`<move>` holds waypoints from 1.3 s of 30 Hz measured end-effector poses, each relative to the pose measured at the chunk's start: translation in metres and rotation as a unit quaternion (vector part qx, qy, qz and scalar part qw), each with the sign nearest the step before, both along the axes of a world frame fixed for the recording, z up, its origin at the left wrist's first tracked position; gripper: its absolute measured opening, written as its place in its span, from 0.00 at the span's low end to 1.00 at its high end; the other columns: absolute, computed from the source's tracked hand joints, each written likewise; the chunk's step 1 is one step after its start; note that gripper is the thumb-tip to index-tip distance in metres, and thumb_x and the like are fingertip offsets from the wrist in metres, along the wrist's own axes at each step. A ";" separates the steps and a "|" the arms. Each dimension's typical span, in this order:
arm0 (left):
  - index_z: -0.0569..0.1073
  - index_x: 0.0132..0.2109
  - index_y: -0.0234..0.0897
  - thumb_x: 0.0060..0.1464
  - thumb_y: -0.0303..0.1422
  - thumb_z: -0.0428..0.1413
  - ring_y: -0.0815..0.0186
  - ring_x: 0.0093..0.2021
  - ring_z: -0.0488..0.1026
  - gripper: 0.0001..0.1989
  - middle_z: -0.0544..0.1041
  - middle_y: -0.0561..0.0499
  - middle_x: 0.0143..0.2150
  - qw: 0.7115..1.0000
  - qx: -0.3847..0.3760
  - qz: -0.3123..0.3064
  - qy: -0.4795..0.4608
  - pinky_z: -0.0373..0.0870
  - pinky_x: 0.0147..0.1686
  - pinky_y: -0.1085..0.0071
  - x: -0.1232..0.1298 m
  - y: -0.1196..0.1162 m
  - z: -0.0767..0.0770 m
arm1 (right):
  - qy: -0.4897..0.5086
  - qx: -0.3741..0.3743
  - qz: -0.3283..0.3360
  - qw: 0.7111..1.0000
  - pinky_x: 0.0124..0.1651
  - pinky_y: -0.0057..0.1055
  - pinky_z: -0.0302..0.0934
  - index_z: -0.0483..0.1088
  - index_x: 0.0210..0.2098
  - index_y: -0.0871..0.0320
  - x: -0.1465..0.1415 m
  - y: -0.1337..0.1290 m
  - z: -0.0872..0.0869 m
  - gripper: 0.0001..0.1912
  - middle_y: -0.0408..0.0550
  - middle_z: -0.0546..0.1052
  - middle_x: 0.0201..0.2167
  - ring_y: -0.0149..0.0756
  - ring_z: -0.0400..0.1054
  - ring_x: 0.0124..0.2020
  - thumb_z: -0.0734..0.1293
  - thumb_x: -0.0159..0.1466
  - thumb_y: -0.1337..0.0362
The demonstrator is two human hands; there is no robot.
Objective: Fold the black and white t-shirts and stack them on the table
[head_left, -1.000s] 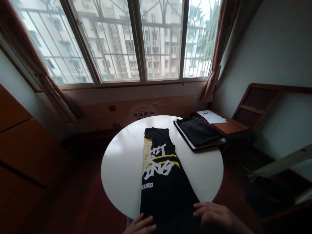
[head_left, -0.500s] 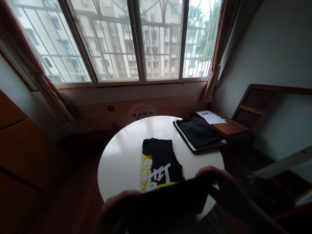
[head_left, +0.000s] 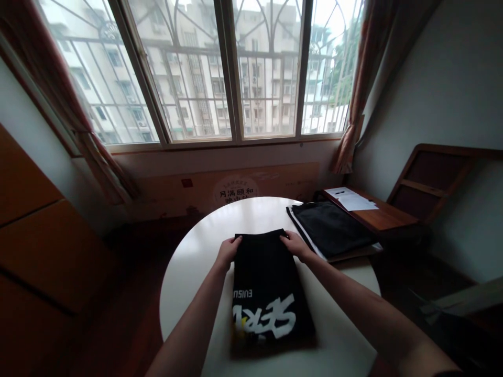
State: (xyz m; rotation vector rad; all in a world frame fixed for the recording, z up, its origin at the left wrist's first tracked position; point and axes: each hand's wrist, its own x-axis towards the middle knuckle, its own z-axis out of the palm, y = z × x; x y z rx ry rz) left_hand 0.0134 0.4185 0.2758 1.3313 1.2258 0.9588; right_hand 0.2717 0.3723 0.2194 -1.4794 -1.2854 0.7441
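Note:
A folded black T-shirt [head_left: 265, 269] with white lettering and a touch of yellow lies over the round white table [head_left: 188, 277]. Its far left corner is pinched by my left hand [head_left: 228, 252], thumb on top. My right hand [head_left: 295, 245] grips the far right corner in the same way. Between the hands the far edge is drawn nearly straight. The near end of the shirt is blurred, and its underside is hidden.
Right of the shirt is a stack of folded dark clothes [head_left: 334, 229] with white layers below. Beyond it, papers [head_left: 351, 200] rest on a wooden chair or bench [head_left: 393, 217]. Barred windows [head_left: 267, 94] and tied curtains [head_left: 351, 141] are behind the table.
Both hands have moved forward, from the near table edge to the far end of the shirt. The black cloth they held up close is now laid out over the table, lettering facing up.

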 end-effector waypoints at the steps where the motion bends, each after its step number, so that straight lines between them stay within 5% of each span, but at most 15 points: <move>1: 0.76 0.28 0.33 0.44 0.44 0.67 0.66 0.20 0.68 0.17 0.73 0.51 0.18 1.000 0.006 -0.001 0.011 0.61 0.21 0.73 0.001 0.005 -0.003 | -0.005 -0.007 -0.001 1.000 0.39 0.32 0.65 0.74 0.36 0.62 0.001 0.005 -0.005 0.12 0.52 0.80 0.35 0.41 0.73 0.37 0.63 0.61 0.61; 4: 0.76 0.25 0.33 0.47 0.39 0.64 0.64 0.22 0.71 0.14 0.74 0.50 0.18 0.999 0.039 0.001 0.038 0.62 0.21 0.74 0.003 0.015 -0.007 | -0.021 -0.034 0.000 0.999 0.40 0.32 0.66 0.75 0.37 0.62 0.002 0.013 -0.015 0.11 0.52 0.81 0.36 0.41 0.74 0.38 0.64 0.62 0.63; 6: 0.71 0.17 0.35 0.49 0.36 0.60 0.66 0.19 0.70 0.17 0.71 0.49 0.14 0.992 0.086 -0.051 0.077 0.57 0.17 0.77 0.003 0.020 -0.003 | -0.031 -0.055 0.002 0.998 0.38 0.31 0.67 0.75 0.38 0.63 0.003 0.016 -0.018 0.11 0.52 0.81 0.36 0.41 0.75 0.38 0.63 0.63 0.64; 8: 0.58 0.08 0.36 0.54 0.36 0.46 0.69 0.16 0.69 0.28 0.66 0.49 0.10 0.950 0.163 -0.208 0.167 0.49 0.15 0.82 0.003 0.019 0.006 | -0.047 -0.075 0.002 0.996 0.38 0.31 0.67 0.76 0.39 0.63 0.004 0.018 -0.018 0.11 0.52 0.81 0.36 0.41 0.76 0.37 0.63 0.63 0.66; 10: 0.54 0.07 0.35 0.55 0.32 0.36 0.73 0.16 0.69 0.29 0.66 0.49 0.11 0.889 0.283 -0.272 0.235 0.47 0.15 0.85 0.003 0.009 0.017 | -0.071 -0.087 -0.006 0.994 0.40 0.33 0.68 0.76 0.41 0.64 0.007 0.018 -0.011 0.11 0.54 0.81 0.37 0.43 0.76 0.38 0.64 0.62 0.67; 12: 0.67 0.15 0.29 0.60 0.30 0.38 0.72 0.24 0.75 0.28 0.75 0.49 0.21 0.871 0.384 -0.182 0.247 0.60 0.22 0.84 0.003 -0.011 0.024 | -0.102 -0.081 -0.030 0.991 0.48 0.37 0.67 0.75 0.49 0.64 0.008 0.014 0.001 0.16 0.56 0.80 0.42 0.45 0.74 0.44 0.65 0.62 0.67; 14: 0.78 0.33 0.31 0.63 0.29 0.48 0.66 0.37 0.78 0.16 0.80 0.46 0.35 0.866 0.433 -0.078 0.236 0.71 0.37 0.77 0.004 -0.038 0.023 | -0.176 -0.027 -0.049 0.983 0.56 0.42 0.62 0.70 0.58 0.62 0.006 0.007 0.014 0.23 0.59 0.77 0.49 0.48 0.71 0.52 0.65 0.64 0.66; 16: 0.78 0.45 0.36 0.64 0.29 0.49 0.60 0.46 0.77 0.12 0.80 0.46 0.44 0.829 0.462 -0.170 0.264 0.72 0.49 0.67 0.007 -0.069 0.013 | -0.275 0.059 0.002 0.960 0.61 0.44 0.58 0.69 0.61 0.59 -0.004 0.000 0.023 0.23 0.58 0.75 0.54 0.48 0.67 0.57 0.64 0.66 0.63; 20: 0.73 0.60 0.43 0.65 0.35 0.53 0.53 0.63 0.69 0.18 0.73 0.45 0.63 0.654 0.509 -0.482 0.285 0.64 0.64 0.54 0.014 -0.117 -0.019 | -0.393 0.125 0.263 0.872 0.70 0.51 0.48 0.65 0.66 0.49 -0.038 -0.008 0.018 0.27 0.52 0.65 0.67 0.50 0.56 0.68 0.66 0.68 0.54; 21: 0.69 0.65 0.44 0.66 0.39 0.53 0.51 0.68 0.64 0.22 0.68 0.45 0.68 0.634 0.496 -0.521 0.283 0.60 0.67 0.52 0.014 -0.124 -0.025 | -0.409 0.114 0.308 0.851 0.71 0.56 0.43 0.62 0.68 0.47 -0.046 -0.006 0.014 0.30 0.51 0.60 0.70 0.52 0.50 0.72 0.65 0.69 0.51; 26: 0.55 0.73 0.46 0.68 0.50 0.47 0.49 0.75 0.47 0.32 0.51 0.45 0.75 0.656 0.397 -0.570 0.295 0.44 0.72 0.45 0.009 -0.138 -0.031 | -0.451 0.065 0.356 0.816 0.71 0.65 0.30 0.55 0.72 0.48 -0.066 0.015 -0.001 0.33 0.55 0.47 0.75 0.56 0.33 0.76 0.59 0.71 0.44; 32: 0.54 0.73 0.44 0.66 0.53 0.47 0.48 0.75 0.44 0.35 0.50 0.43 0.76 0.671 0.369 -0.576 0.287 0.38 0.72 0.43 0.008 -0.139 -0.025 | -0.451 0.061 0.369 0.810 0.71 0.64 0.30 0.53 0.72 0.47 -0.061 0.031 -0.002 0.33 0.53 0.47 0.75 0.55 0.36 0.75 0.58 0.72 0.45; 39: 0.52 0.74 0.41 0.68 0.46 0.47 0.53 0.76 0.42 0.32 0.48 0.44 0.76 0.655 0.378 -0.608 0.240 0.35 0.74 0.49 0.018 -0.145 -0.022 | -0.438 0.116 0.364 0.814 0.73 0.58 0.32 0.51 0.73 0.50 -0.068 0.032 0.021 0.33 0.53 0.51 0.74 0.52 0.40 0.75 0.60 0.72 0.49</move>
